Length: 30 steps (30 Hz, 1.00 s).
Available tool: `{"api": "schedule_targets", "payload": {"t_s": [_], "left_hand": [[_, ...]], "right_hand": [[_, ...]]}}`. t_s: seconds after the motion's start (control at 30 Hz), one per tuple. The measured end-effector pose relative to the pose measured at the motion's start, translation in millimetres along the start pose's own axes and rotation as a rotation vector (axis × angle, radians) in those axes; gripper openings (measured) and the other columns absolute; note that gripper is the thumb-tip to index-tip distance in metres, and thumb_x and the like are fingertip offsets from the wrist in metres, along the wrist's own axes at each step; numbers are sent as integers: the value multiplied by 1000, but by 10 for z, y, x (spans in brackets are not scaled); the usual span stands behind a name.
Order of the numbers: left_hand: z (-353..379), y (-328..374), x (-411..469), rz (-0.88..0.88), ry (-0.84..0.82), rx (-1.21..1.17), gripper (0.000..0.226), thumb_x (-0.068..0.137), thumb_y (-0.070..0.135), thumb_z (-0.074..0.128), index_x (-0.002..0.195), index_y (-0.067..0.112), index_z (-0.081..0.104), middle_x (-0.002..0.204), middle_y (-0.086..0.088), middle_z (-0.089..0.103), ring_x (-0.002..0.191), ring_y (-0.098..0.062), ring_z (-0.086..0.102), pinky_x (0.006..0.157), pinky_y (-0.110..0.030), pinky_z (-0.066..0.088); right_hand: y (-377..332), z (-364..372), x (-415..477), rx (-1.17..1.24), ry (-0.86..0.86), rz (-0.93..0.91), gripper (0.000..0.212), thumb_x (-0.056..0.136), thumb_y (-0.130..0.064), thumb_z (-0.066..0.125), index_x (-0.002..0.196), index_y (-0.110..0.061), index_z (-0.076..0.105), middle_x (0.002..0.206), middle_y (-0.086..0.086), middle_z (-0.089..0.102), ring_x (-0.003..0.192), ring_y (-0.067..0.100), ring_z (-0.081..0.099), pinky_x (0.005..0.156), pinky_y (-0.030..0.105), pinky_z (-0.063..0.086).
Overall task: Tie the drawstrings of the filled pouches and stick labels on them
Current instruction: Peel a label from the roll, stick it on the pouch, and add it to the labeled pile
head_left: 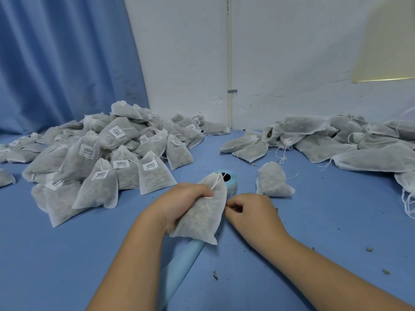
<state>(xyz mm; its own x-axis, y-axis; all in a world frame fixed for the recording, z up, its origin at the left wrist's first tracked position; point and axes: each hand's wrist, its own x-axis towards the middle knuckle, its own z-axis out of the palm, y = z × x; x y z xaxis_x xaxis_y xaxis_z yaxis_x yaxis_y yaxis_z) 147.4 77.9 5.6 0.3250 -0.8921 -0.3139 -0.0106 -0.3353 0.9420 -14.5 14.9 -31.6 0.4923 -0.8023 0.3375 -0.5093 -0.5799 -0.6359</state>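
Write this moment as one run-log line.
left hand: holds pouch | right hand: curled at pouch edge | label roll: behind pouch | pouch: no label visible

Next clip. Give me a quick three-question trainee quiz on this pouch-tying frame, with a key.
1. True or false: the labelled pile lies on the person's right.
2. What stands just behind the held pouch? A label roll; B scissors; C cup.
3. Which grips that pouch's upper part: left hand or right hand?
Key: 1 false; 2 A; 3 left hand.
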Motion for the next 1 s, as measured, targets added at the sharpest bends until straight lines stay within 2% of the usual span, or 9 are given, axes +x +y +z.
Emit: {"api": "schedule_targets", "payload": {"t_s": [0.1,0.23,0.37,0.53,0.63,0.83,1.0], "left_hand": [[16,6,-18,17,0,16,11,80,22,68,73,14,64,71,-8,65,58,-22,63,57,-27,49],[25,30,-58,38,3,52,19,64,28,69,75,15,63,73,-9,63,59,-22,61,57,-27,48],[41,47,-60,65,24,112,10,60,31,68,56,23,62,65,-4,63,53,-20,61,54,-24,48],[60,26,-14,100,32,172,12,67,30,67,58,25,61,62,0,63,51,-16,60,51,-22,47],[51,21,1,98,28,172,11,61,33,67,57,25,60,62,0,62,51,-16,60,51,-23,47],[21,14,8,73,22,149,13,61,33,68,51,27,62,62,0,64,52,-17,61,52,-22,48],[-10,-34,31,35,-32,106,33,82,23,68,49,28,67,65,-1,66,56,-17,63,59,-26,49]], "right_hand": [[-5,-6,-4,33,27,-5,17,86,-30,64,78,-20,75,72,-5,68,72,11,59,64,24,44],[-4,-3,-5,33,21,-27,17,86,-30,64,79,-20,76,71,-6,68,69,9,58,57,15,38],[10,5,20,66,1,-7,14,85,-30,65,76,-25,74,64,-13,62,61,0,52,53,10,36],[28,-12,23,134,-25,17,25,83,-26,68,59,-33,63,58,-14,59,56,-7,51,54,8,37],[23,-9,30,126,-28,26,17,83,-28,67,66,-26,70,64,-11,65,57,-4,52,54,9,37],[51,1,48,126,-35,57,13,82,-24,66,70,-20,69,71,-8,68,67,4,58,54,10,37],[71,-13,26,160,-33,97,14,78,-19,65,64,-24,61,65,-11,61,60,2,52,55,16,37]]}}
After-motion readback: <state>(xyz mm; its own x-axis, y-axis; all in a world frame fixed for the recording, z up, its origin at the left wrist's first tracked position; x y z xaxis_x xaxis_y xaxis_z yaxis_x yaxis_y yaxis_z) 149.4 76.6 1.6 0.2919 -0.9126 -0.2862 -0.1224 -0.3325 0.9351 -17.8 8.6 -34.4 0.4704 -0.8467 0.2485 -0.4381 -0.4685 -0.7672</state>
